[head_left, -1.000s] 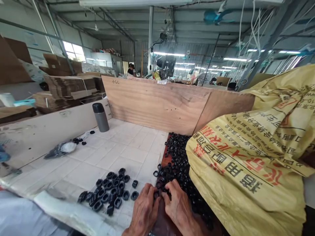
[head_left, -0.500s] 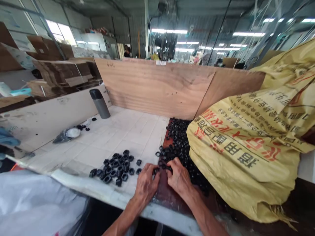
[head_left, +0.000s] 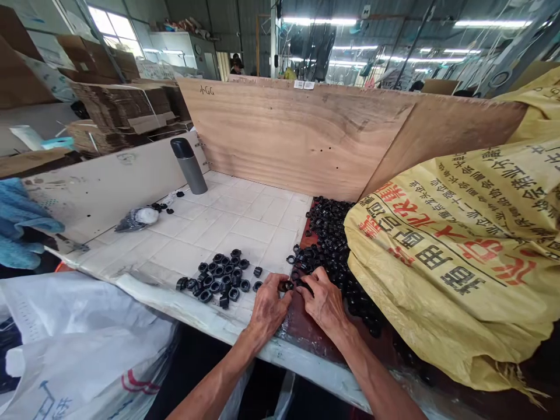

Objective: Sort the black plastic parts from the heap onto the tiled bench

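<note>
My left hand (head_left: pixel 270 304) is closed with a small black plastic nut (head_left: pixel 286 286) pinched between thumb and fingers. Close beside it, my right hand (head_left: pixel 324 298) pinches another black nut (head_left: pixel 305 284), partly covered by its fingers. Both hands are over the dark red board, near the table's front edge. To the left, several loose black nuts (head_left: pixel 214 284) lie in a group on white tiles. Beyond my right hand, a large heap of black nuts (head_left: pixel 330 230) spreads over the red board up to a yellow sack (head_left: pixel 420 262).
A grey bottle (head_left: pixel 191 169) with a black lid stands at the back left. Near it lies a small plastic bag (head_left: pixel 137 218) with dark bits around it. A plywood board (head_left: pixel 289 134) walls off the back. White sacking (head_left: pixel 83 338) hangs at the front left, below a blue cloth (head_left: pixel 21 219).
My hands have come slightly closer together, bringing the two held nuts nearly end to end. The camera view has shifted a little; the loose group and the heap look unchanged.
</note>
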`<state>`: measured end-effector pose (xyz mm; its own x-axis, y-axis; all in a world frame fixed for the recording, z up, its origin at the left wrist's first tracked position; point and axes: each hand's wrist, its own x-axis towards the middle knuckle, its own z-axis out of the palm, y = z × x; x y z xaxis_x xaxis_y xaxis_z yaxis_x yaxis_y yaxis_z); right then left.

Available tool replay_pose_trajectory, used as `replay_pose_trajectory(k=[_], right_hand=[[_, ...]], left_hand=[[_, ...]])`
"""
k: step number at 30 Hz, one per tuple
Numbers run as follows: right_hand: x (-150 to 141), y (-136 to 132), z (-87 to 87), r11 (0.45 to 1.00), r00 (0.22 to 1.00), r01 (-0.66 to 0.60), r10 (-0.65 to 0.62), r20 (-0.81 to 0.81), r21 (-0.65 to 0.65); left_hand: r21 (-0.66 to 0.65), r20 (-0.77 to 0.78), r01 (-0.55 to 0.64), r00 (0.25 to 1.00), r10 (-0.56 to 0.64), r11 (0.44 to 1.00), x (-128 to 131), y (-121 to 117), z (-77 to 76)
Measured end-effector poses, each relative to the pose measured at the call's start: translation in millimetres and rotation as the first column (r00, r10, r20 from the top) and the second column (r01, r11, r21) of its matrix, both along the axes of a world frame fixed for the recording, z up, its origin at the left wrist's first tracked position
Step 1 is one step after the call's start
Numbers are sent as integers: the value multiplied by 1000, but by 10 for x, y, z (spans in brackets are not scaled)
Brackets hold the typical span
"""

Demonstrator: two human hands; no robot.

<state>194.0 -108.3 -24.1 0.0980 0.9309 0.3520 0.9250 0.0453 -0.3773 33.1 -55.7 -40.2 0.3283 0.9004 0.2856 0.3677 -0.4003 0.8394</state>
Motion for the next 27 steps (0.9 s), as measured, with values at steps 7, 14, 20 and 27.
replay_pose_trajectory(k=[7,14,20,27], right_hand=[[-25,-26,152,948,910,-188,267,-318,258],[2,13,199,941,823,-237,327,-465,243],[-15,-33,220,953,806,-254,303,-509,165],[7,-36,265,955,801,-228,296,-520,191]], left_hand=[[-165,288,135,954,-83,977,-12,-23,86],[-177,414,210,902,-121,961,-53,-6,158],[-407,645,311,764,30,859,1,-37,150],[-329,642,279,766,-3,902,-14,-26,171]])
